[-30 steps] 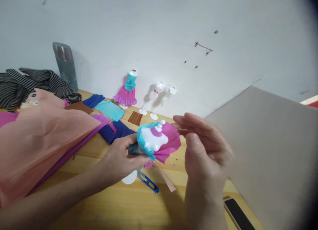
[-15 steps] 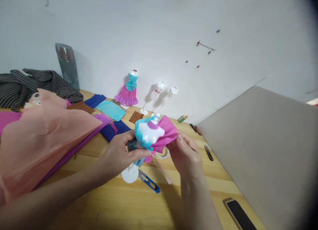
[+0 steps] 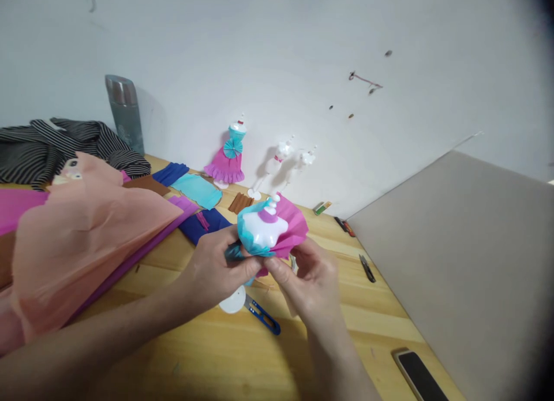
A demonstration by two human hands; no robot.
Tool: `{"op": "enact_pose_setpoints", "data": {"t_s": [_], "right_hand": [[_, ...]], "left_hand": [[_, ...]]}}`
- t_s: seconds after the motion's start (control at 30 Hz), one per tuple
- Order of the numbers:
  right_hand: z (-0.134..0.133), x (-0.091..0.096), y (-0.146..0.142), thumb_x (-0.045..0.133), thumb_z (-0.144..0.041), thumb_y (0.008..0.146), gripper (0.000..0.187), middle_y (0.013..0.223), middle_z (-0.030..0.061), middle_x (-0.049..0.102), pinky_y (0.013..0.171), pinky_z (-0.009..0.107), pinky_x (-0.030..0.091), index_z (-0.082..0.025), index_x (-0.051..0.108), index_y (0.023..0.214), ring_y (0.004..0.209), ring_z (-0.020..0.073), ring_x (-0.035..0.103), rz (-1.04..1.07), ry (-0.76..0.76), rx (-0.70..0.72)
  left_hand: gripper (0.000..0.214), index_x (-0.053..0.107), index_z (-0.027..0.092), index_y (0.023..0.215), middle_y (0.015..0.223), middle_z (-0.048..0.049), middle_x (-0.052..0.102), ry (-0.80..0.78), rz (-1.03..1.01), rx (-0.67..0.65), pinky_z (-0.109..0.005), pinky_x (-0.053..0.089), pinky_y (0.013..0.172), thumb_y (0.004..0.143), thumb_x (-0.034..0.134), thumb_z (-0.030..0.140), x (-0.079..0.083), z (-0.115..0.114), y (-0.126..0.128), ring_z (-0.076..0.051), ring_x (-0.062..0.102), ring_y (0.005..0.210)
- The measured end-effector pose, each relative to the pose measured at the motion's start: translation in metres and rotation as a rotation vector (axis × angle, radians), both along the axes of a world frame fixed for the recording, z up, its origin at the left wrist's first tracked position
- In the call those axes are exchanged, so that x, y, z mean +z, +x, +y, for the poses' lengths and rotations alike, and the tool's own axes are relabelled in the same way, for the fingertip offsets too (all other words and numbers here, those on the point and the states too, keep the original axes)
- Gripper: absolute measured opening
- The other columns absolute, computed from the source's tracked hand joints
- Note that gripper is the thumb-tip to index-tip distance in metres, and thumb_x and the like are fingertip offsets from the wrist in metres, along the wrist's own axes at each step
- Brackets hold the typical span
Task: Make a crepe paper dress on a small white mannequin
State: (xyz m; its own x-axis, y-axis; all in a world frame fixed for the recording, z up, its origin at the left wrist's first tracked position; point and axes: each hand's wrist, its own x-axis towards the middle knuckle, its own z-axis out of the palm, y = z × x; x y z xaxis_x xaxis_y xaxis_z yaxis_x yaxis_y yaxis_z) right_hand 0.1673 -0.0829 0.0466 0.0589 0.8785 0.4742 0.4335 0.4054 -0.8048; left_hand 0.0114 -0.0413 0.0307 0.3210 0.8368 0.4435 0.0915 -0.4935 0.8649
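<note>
Above the wooden table point(image 3: 208, 360) I hold a small white mannequin point(image 3: 265, 231) wrapped in teal and pink crepe paper. My left hand point(image 3: 216, 268) is closed round its lower body from the left. My right hand point(image 3: 311, 280) pinches the pink paper under the bust, fingers curled. The mannequin's round white base point(image 3: 232, 301) hangs just above the table below my hands.
Blue snips point(image 3: 262, 318) lie under my hands. Peach and magenta crepe sheets point(image 3: 82, 233) cover the left. A dressed mannequin point(image 3: 228, 156) and two bare ones point(image 3: 277, 161) stand by the wall. A grey board point(image 3: 467, 257) leans at the right, a phone point(image 3: 418, 375) beside it.
My right hand dropped from an open pose beside the mannequin and closed on the pink paper under it. The view shifted slightly left, so everything sits a little further right.
</note>
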Motion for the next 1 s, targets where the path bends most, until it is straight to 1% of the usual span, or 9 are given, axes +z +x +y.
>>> {"op": "enact_pose_setpoints", "data": {"t_s": [0.07,0.13,0.27,0.37,0.5,0.63,0.77,0.9,1.0], "right_hand": [[0.001,-0.002,-0.002,0.068,-0.028,0.078,0.008,0.078,0.0033,0.067,0.072,0.035,0.049,-0.021,0.068,0.082,0.076,0.0208,0.062,0.028,0.021,-0.029],[0.002,-0.004,-0.003,0.068,-0.027,0.079,0.006,0.076,0.0027,0.067,0.071,0.034,0.049,-0.022,0.068,0.082,0.074,0.0201,0.061,0.054,0.027,-0.028],[0.004,-0.006,-0.005,0.067,-0.025,0.079,0.004,0.075,0.0012,0.066,0.068,0.032,0.048,-0.023,0.068,0.082,0.071,0.0184,0.060,0.105,0.029,-0.008],[0.004,-0.006,-0.005,0.066,-0.025,0.080,0.004,0.075,0.0009,0.065,0.070,0.032,0.048,-0.023,0.068,0.083,0.072,0.0181,0.060,0.121,0.025,0.006],[0.005,0.000,0.002,0.066,-0.026,0.081,0.004,0.077,0.0009,0.065,0.069,0.031,0.047,-0.023,0.067,0.084,0.072,0.0176,0.059,0.076,0.011,0.111],[0.007,0.005,0.013,0.069,-0.023,0.078,0.012,0.087,0.0023,0.069,0.075,0.033,0.048,-0.024,0.068,0.090,0.082,0.0197,0.061,-0.016,0.005,0.214],[0.010,0.000,0.014,0.068,-0.019,0.079,0.008,0.084,0.0009,0.068,0.075,0.032,0.047,-0.024,0.067,0.086,0.079,0.0179,0.060,-0.030,0.031,0.170],[0.012,-0.006,0.009,0.068,-0.019,0.079,0.005,0.078,0.0000,0.066,0.072,0.031,0.046,-0.022,0.064,0.079,0.075,0.0167,0.058,-0.011,0.055,0.123],[0.012,-0.006,0.007,0.068,-0.020,0.078,0.005,0.077,0.0003,0.065,0.071,0.031,0.047,-0.022,0.064,0.078,0.074,0.0169,0.058,-0.015,0.046,0.108]], "left_hand": [[0.003,0.062,0.017,0.076,0.068,0.0016,0.065,0.089,0.020,0.034,-0.020,0.046,0.059,0.076,0.063,0.020,0.000,0.000,0.000,-0.011,0.057,0.061],[0.004,0.061,0.017,0.076,0.068,0.0026,0.064,0.135,0.026,0.047,-0.019,0.046,0.059,0.075,0.064,0.019,-0.002,0.001,0.000,-0.010,0.057,0.060],[0.009,0.060,0.018,0.073,0.066,0.0035,0.064,0.161,0.020,0.056,-0.018,0.045,0.057,0.073,0.068,0.018,-0.007,0.004,0.000,-0.010,0.056,0.059],[0.010,0.060,0.018,0.073,0.068,0.0028,0.065,0.173,0.026,0.068,-0.019,0.045,0.058,0.074,0.070,0.021,-0.010,0.005,0.000,-0.011,0.057,0.061],[0.010,0.063,0.019,0.076,0.070,0.0018,0.067,0.173,0.052,0.068,-0.020,0.046,0.058,0.074,0.070,0.025,-0.009,0.006,-0.002,-0.012,0.059,0.062],[0.011,0.062,0.018,0.072,0.065,0.0032,0.065,0.171,0.025,0.064,-0.019,0.045,0.054,0.073,0.072,0.024,-0.008,0.007,-0.002,-0.011,0.058,0.058],[0.014,0.060,0.018,0.067,0.063,0.0044,0.065,0.135,0.027,0.039,-0.018,0.045,0.053,0.072,0.072,0.022,-0.006,0.008,-0.002,-0.010,0.058,0.057],[0.015,0.062,0.018,0.068,0.062,0.0046,0.065,0.100,0.033,0.030,-0.017,0.044,0.052,0.071,0.074,0.027,-0.005,0.007,-0.003,-0.009,0.058,0.056],[0.016,0.064,0.018,0.068,0.062,0.0044,0.066,0.063,0.025,-0.006,-0.018,0.044,0.053,0.073,0.073,0.031,-0.007,0.009,-0.004,-0.010,0.059,0.056]]}}
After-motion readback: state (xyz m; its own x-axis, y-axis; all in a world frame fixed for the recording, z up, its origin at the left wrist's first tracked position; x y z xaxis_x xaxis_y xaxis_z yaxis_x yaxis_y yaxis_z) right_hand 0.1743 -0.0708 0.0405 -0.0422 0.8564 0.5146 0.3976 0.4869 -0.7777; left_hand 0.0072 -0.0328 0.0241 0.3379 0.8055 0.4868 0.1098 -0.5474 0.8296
